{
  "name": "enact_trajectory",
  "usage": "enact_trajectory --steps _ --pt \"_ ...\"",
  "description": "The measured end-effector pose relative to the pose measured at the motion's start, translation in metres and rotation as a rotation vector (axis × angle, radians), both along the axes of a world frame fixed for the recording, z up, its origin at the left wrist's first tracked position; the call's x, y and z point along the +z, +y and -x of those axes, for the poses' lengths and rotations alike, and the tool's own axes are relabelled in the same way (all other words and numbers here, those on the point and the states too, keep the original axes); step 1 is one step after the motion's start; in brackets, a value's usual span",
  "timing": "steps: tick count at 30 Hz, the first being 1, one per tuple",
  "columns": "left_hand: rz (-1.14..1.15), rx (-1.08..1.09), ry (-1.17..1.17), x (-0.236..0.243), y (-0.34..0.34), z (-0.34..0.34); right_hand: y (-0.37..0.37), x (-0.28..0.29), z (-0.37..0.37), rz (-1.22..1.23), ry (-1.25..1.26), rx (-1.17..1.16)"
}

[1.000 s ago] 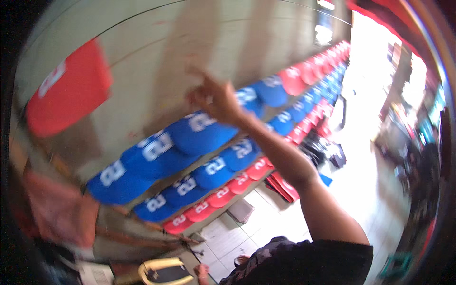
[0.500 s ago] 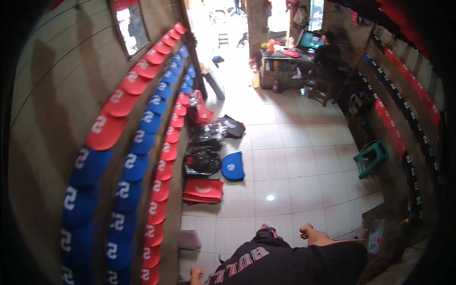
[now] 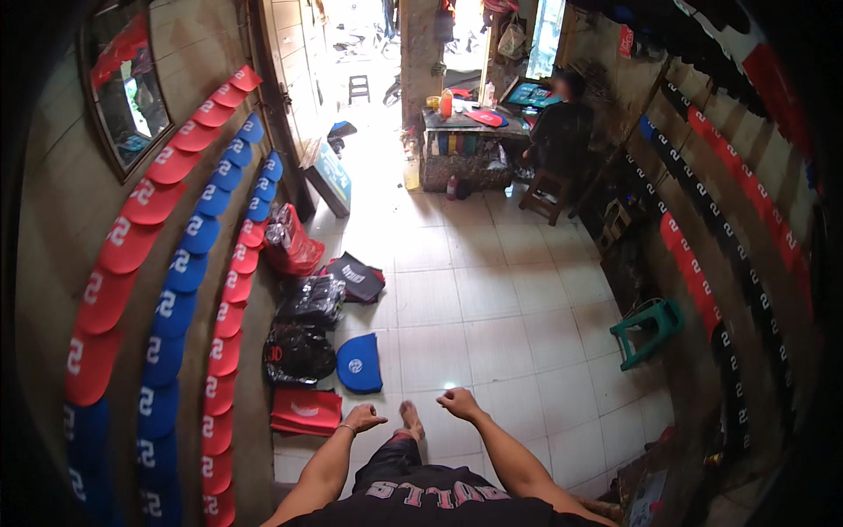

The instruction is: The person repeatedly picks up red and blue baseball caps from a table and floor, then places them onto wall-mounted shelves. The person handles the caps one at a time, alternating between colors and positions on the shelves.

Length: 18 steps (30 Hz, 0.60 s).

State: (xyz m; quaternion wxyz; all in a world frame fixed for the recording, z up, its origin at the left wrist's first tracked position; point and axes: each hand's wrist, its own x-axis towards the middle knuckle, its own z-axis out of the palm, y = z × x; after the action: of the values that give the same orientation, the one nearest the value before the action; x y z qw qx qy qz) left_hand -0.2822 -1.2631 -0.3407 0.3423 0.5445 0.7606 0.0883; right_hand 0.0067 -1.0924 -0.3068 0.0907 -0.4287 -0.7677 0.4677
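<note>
My left hand (image 3: 364, 417) hangs in the air in front of my body, its fingers loosely bent and nothing seen in them. A thin band circles that wrist. Nearest to it is a folded stack of red cloth pieces (image 3: 306, 412) on the floor, apart from the hand. Across from it, my right hand (image 3: 459, 404) is also raised over the tiles, fingers half curled, holding nothing visible. A blue rounded piece (image 3: 358, 364) with a white emblem lies beyond my left hand. My bare foot (image 3: 410, 419) shows between the two hands.
Rows of red and blue printed pieces (image 3: 183, 272) line the left wall; red and black ones (image 3: 698, 255) line the right. Black plastic bags (image 3: 300, 353) and a red bag (image 3: 292, 241) lie at left. A green stool (image 3: 647, 332) stands right. Another person (image 3: 562, 127) sits at a far table (image 3: 439, 167).
My view has turned, so the room appears shifted left and the mirror shows. Both hands have come up and forward in front of my body, closer together.
</note>
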Motion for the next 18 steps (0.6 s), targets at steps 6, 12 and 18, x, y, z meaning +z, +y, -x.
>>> enact_trajectory --steps 6,12,18 --pt "0.263 0.045 0.051 -0.05 0.104 0.104 0.112 -0.047 -0.172 0.104 -0.446 -0.894" --pt "0.629 0.467 0.039 0.045 0.132 0.193 0.082 0.084 -0.24 0.469 -0.662 -1.559" --pt "0.663 0.531 0.062 0.029 0.277 0.251 0.188 0.002 -0.139 0.634 -0.476 -1.78"
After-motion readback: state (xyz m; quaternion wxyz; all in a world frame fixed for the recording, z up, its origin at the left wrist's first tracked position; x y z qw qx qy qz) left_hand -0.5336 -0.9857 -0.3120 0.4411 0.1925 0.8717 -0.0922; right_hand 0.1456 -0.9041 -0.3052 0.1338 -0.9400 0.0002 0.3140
